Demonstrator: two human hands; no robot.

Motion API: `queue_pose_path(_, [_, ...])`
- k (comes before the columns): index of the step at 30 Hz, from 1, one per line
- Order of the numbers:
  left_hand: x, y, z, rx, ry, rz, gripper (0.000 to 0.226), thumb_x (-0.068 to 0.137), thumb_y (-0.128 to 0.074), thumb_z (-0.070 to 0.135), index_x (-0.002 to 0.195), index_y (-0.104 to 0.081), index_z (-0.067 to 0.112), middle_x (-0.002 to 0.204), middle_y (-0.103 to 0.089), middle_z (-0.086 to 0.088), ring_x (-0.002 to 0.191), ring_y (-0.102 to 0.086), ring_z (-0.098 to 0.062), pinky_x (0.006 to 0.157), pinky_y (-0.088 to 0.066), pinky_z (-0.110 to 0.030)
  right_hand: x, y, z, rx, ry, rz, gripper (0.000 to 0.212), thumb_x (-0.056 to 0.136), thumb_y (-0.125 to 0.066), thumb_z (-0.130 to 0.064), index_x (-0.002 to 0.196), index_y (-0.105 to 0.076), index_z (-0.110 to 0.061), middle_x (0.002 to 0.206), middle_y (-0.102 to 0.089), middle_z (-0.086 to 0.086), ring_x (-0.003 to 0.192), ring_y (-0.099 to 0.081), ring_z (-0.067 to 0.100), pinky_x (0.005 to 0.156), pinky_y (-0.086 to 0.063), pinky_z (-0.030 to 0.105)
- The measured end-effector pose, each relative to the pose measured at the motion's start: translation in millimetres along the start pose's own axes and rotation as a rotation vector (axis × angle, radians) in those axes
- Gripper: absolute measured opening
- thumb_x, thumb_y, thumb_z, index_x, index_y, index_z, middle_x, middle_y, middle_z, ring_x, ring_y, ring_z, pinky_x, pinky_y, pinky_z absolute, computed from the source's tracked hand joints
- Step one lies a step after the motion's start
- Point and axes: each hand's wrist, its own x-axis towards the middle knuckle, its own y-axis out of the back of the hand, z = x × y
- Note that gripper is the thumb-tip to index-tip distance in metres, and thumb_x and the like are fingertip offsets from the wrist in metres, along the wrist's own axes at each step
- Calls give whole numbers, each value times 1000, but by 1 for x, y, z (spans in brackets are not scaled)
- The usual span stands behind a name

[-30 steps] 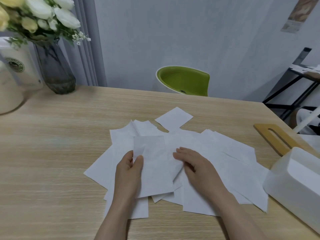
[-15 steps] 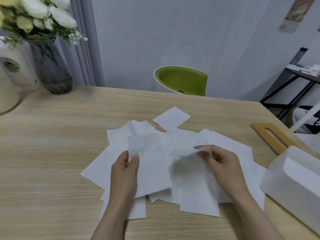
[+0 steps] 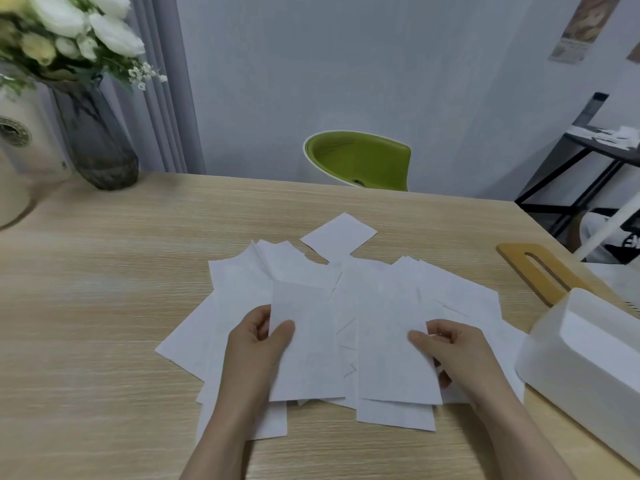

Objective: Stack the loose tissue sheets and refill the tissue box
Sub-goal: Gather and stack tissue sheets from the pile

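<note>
Several white tissue sheets point(image 3: 460, 299) lie spread and overlapping on the wooden table point(image 3: 104, 306). My left hand point(image 3: 258, 344) pinches the left edge of one sheet point(image 3: 304, 344), thumb on top. My right hand point(image 3: 450, 351) pinches the right edge of a second sheet point(image 3: 391, 348), held beside the first just above the pile. One sheet point(image 3: 338, 234) lies apart at the far side. The white tissue box point(image 3: 581, 362) stands at the right edge, open at the top, its inside hidden. Its wooden slotted lid point(image 3: 533, 271) lies behind it on the table.
A dark glass vase point(image 3: 93, 140) with white flowers stands at the far left, next to white containers point(image 3: 20, 161). A green chair point(image 3: 360, 161) sits beyond the table's far edge. A black metal rack point(image 3: 568, 168) is at the right.
My right hand has lifted a sheet off the pile and brought it level beside the sheet in my left hand. The left hand has kept its grip.
</note>
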Motion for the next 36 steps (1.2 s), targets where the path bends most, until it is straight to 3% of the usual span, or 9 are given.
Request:
queue_pose_path(3, [2,1,-2,22,-11,4,16,90,-62,4,97,-70,17,88,-77,0,83,-73,-22,80,-57,-47,-2,0,-2,70,36,39,39,87,-66,-10,50,-61,-21,48,-53,-1,45,-46,11,42,-34,22])
queue_pose_path(6, [3,1,-4,40,-20,11,17,92,-60,6,96,-71,18,88,-76,0,86,-72,-22,84,-56,-47,-4,-10,-12,297,-17,-5,9,86,-66,-10,80,-72,-8,68,-71,11,60,-60,19,54,-42,27])
queue_pose_path(8, [3,1,-5,52,-30,12,18,96,-56,9,95,-71,18,88,-75,-1,88,-70,-25,85,-53,-47,-5,-23,-16,376,-55,-72,11,85,-66,-10,89,-72,-2,81,-72,20,71,-60,27,62,-40,32])
queue_pose_path(15, [7,1,-9,33,-8,7,27,101,-45,12,98,-70,22,96,-74,3,98,-67,-22,91,-50,-42,-8,-67,-21,365,-91,-232,17,94,-53,-6,94,-70,-5,74,-74,2,59,-67,8,48,-46,15])
queue_pose_path(23, [7,0,-8,-9,-12,26,27,102,-42,15,101,-69,21,100,-74,5,100,-66,-19,91,-51,-39,-6,-78,-20,308,-100,-222,17,95,-54,-8,95,-71,-8,81,-75,7,66,-68,17,58,-46,30])
queue_pose_path(27, [3,-2,-3,-25,-14,17,26,103,-43,25,99,-68,23,95,-74,9,93,-68,-10,83,-52,-30,-9,-81,-21,275,-105,-212,17,94,-56,-10,90,-72,-11,75,-74,4,58,-63,16,46,-41,22])
queue_pose_path(31, [3,-2,-5,12,-10,6,18,100,-49,19,103,-67,23,91,-74,3,92,-69,-19,84,-54,-40,-10,-82,-20,267,-100,-214,16,94,-56,-11,91,-72,-12,75,-73,8,62,-56,27,44,-38,23])
queue_pose_path(36, [2,-2,-5,45,-24,25,23,100,-46,13,100,-67,24,90,-75,3,90,-70,-20,82,-54,-40,-14,-83,-19,231,-33,-198,13,93,-57,-12,96,-70,-12,66,-63,8,46,-45,24,42,-36,26])
